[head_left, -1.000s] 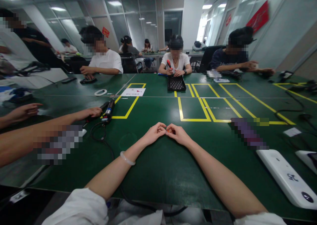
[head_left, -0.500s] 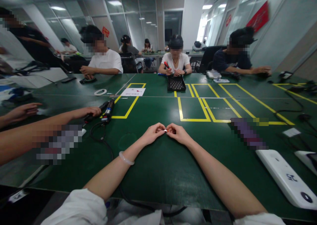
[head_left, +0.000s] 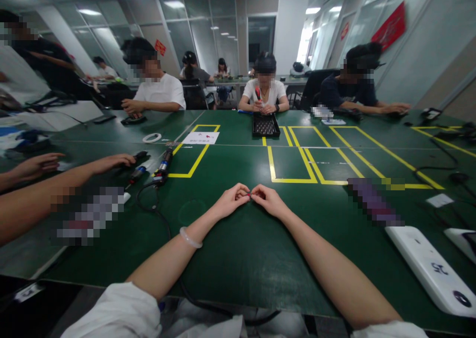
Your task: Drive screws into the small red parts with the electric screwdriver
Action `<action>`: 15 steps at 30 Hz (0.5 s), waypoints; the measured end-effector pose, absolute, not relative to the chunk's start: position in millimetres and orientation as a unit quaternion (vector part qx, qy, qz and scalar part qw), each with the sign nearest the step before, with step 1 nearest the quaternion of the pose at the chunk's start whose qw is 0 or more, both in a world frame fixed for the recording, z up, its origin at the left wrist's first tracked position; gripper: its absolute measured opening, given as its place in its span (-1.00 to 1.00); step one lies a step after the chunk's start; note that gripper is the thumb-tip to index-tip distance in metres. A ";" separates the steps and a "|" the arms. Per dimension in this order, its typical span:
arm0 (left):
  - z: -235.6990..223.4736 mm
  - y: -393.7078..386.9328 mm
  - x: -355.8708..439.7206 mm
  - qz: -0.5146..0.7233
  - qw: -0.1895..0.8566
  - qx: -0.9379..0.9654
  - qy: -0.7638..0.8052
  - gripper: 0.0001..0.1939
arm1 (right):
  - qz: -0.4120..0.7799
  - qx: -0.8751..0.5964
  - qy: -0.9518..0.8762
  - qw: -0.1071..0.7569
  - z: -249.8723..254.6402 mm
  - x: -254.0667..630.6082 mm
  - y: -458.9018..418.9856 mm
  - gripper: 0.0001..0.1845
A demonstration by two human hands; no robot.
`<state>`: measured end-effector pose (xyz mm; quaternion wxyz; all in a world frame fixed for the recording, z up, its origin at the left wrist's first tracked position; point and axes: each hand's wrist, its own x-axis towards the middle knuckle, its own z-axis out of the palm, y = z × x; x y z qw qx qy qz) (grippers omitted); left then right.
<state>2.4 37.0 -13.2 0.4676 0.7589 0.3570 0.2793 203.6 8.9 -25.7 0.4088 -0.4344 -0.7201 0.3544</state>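
Observation:
My left hand [head_left: 232,200] and my right hand [head_left: 269,199] meet fingertip to fingertip just above the green table [head_left: 245,249]. A tiny reddish part [head_left: 249,195] shows between them, pinched by the fingers of both hands. Its kind is too small to make out, and the fingertips cover most of it. Both thumbs and forefingers are closed, with the other fingers curled. A pale bangle sits on my left wrist.
An electric screwdriver [head_left: 162,166] and its cable lie to the left, near a co-worker's arm [head_left: 55,194]. A white power bank [head_left: 427,268] marked 25 lies right. Across the table, a person works over a black tray [head_left: 265,126]. Yellow tape [head_left: 293,180] marks the tabletop.
The small part between my fingertips looks red now, where silver and orange showed before. On the left, the co-worker's hand has moved left, uncovering a second screwdriver-like tool. My arms barely moved.

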 end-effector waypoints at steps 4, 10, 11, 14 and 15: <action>-12.1 35.9 2.7 0.273 0.468 0.765 0.347 -0.71 | 0.406 -0.399 -0.707 0.419 -25.9 202.5 8.1 -0.71; -14.1 37.2 3.1 0.274 0.476 0.762 0.344 -0.71 | 0.393 -0.394 -0.723 0.409 -28.2 202.9 9.0 -0.76; -13.4 36.6 3.3 0.273 0.471 0.764 0.347 -0.70 | 0.394 -0.398 -0.719 0.412 -29.0 203.1 9.4 -0.76; -9.3 34.1 3.6 0.271 0.438 0.774 0.368 -0.69 | 0.397 -0.413 -0.707 0.416 -31.7 203.8 10.9 -0.76; -7.8 33.3 3.7 0.271 0.428 0.777 0.373 -0.70 | 0.395 -0.417 -0.706 0.414 -32.5 203.9 11.3 -0.75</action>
